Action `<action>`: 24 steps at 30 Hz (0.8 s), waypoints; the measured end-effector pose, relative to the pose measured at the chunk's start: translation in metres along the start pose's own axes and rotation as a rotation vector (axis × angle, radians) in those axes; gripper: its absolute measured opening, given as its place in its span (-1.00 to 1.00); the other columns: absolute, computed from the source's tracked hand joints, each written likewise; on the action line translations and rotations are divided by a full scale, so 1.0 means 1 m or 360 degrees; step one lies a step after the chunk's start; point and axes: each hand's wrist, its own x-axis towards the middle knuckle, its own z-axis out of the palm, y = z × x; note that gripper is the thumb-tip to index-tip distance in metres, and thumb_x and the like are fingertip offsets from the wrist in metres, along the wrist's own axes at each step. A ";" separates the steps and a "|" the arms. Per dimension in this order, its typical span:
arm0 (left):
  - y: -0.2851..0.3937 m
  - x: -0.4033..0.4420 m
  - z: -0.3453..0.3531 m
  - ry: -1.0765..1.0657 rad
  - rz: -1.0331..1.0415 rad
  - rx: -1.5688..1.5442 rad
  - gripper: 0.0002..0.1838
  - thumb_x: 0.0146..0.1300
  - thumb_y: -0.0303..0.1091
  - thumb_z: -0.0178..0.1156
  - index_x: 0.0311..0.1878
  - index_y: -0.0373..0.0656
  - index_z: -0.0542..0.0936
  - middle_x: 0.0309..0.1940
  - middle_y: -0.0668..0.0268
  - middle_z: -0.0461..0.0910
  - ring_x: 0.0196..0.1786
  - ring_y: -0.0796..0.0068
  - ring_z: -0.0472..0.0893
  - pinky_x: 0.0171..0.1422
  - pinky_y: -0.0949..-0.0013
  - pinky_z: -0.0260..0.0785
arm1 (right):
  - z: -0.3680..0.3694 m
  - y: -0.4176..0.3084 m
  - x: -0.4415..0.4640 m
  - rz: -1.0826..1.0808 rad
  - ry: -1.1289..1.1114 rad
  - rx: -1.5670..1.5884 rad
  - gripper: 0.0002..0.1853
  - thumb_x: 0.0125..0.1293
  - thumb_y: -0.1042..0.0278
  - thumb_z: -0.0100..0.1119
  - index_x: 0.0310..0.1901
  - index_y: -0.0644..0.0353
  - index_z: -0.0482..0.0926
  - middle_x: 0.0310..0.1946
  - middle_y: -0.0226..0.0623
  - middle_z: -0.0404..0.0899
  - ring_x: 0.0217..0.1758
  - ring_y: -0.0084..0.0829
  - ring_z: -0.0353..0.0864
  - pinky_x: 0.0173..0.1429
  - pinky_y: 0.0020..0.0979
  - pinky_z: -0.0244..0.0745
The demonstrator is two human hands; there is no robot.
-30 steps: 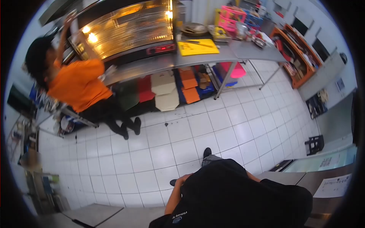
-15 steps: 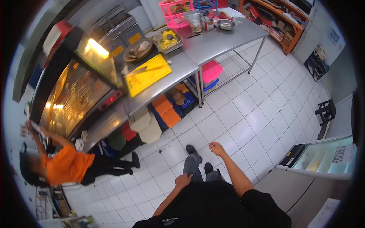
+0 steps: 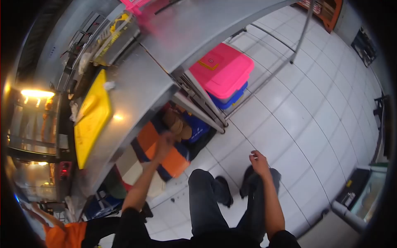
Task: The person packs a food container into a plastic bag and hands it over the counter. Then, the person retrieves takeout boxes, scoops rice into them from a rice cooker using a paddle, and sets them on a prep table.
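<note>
My left hand (image 3: 164,144) is stretched forward at the open underside of the steel table, in front of the orange boxes (image 3: 173,160). It is smeared by motion, so its fingers and any contact with the boxes are unclear. Beside it are brown rounded pieces (image 3: 178,126) and a blue package (image 3: 198,129). My right hand (image 3: 259,162) hangs over my right knee with its fingers loosely bent, and nothing shows clearly in it.
Above is the steel table (image 3: 144,89) with a yellow cutting board (image 3: 93,118). A pink-lidded bin (image 3: 223,68) stands under the adjoining table, near metal legs. At lower left, a person in an orange shirt (image 3: 66,235) is by a lit glass display cabinet (image 3: 35,136).
My view has moved nearer the tables and tilted toward the shelf below. My left hand has left my thigh and reached forward to the orange boxes. My right hand stays low near my leg.
</note>
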 end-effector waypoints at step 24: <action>-0.174 0.226 -0.053 0.0011 -0.0110 0.0411 -0.66 0.20 -0.13 0.22 -0.05 -0.10 0.68 -0.26 0.03 0.67 -0.15 0.12 0.67 0.00 0.15 0.51 | -0.004 -0.008 0.133 -0.0628 -0.0327 -0.0186 -0.68 0.31 0.30 0.18 0.04 0.24 0.54 -0.28 -0.12 0.67 -0.25 -0.27 0.67 -0.12 -0.33 0.54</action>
